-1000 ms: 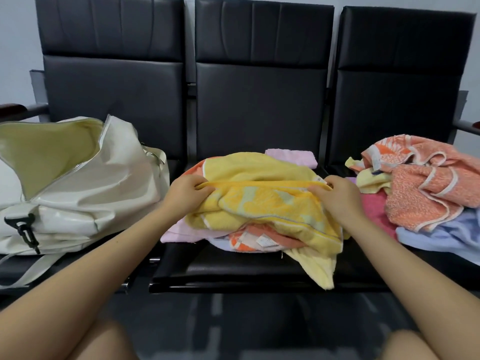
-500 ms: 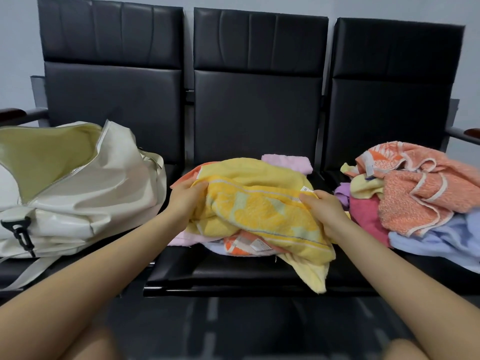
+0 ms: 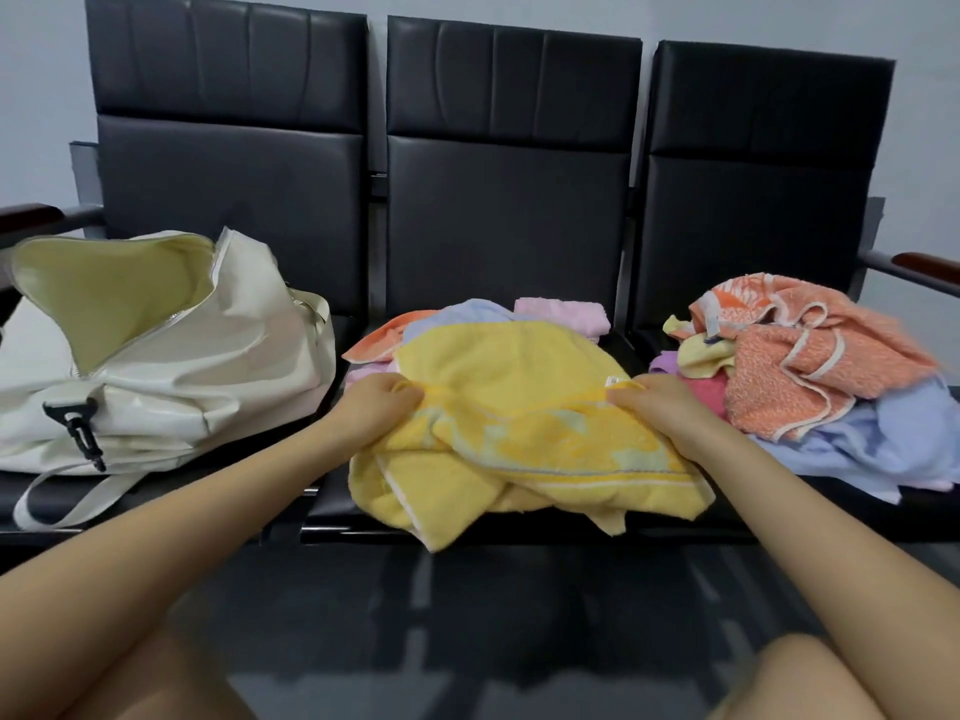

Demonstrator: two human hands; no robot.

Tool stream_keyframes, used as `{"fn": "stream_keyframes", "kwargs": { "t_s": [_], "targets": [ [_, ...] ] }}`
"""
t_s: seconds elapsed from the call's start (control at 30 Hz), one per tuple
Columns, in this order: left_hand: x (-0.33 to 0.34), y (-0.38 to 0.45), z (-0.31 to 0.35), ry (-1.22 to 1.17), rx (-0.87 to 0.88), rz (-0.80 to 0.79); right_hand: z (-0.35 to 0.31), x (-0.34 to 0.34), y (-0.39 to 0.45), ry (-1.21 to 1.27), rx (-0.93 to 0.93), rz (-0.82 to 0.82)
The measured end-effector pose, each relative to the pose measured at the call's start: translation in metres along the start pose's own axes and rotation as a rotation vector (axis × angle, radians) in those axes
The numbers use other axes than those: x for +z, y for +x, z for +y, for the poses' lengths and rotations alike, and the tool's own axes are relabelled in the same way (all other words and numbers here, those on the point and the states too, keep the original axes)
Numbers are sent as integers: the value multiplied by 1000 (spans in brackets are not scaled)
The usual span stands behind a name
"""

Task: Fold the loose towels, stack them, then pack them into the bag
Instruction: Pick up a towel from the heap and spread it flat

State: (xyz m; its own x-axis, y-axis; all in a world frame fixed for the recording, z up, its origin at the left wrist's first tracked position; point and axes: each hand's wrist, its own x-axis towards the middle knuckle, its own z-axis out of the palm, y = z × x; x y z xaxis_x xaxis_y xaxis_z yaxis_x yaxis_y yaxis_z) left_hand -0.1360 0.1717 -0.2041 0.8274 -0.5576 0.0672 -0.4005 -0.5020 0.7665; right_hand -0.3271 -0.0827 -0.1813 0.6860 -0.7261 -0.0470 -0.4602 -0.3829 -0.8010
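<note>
Two hands pinch the yellow towel (image 3: 524, 402) on the middle seat (image 3: 332, 504) of a black padded three-seat bench: left hand (image 3: 379, 407) closed on its left side, right hand (image 3: 670, 413) closed on its right side, fingers curled into the cloth. Towel's long axis runs left-right between the hands, a fold ridge stretched along that line; back half lies flat toward the backrest, front half bunched, one corner drooping over the seat's front edge. Terry cloth, soft, with a paler woven pattern and a striped hem; a small label sits just beside the right hand. Under and behind the yellow towel, folded towels (image 3: 415, 324) peek out in orange, pale blue and pink, with a pink one (image 3: 563, 311) nearest the backrest. Left of the yellow towel, a cream glossy bag (image 3: 171, 371) slumps on the next seat, zip open, pale yellow lining showing, black buckle at front, strap hanging off the seat edge. Right of the yellow towel, a loose heap of towels (image 3: 810, 376): orange, lilac, red-pink, yellow, crumpled, touching the right wrist area. Floor in front of the seat is bare.
</note>
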Motion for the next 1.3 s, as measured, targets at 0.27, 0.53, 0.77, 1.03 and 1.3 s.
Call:
{"fn": "stream_keyframes", "kwargs": {
  "t_s": [0.27, 0.53, 0.77, 1.03, 1.3],
  "targets": [
    [-5, -12, -14, 244, 168, 20, 23, -4, -10, -175, -128, -62],
    [-5, 18, 8, 98, 351, 300, 5, 0, 9, 156, -245, 261],
    [9, 59, -5, 67, 262, 338, 21, 9, 44, 113, -241, 223],
    [19, 77, -9, -144, 275, 277, 23, 7, 58, 232, -281, 215],
    [26, 89, -21, -169, 250, 241, 15, 15, 79, 234, -237, 305]
  ]
}}
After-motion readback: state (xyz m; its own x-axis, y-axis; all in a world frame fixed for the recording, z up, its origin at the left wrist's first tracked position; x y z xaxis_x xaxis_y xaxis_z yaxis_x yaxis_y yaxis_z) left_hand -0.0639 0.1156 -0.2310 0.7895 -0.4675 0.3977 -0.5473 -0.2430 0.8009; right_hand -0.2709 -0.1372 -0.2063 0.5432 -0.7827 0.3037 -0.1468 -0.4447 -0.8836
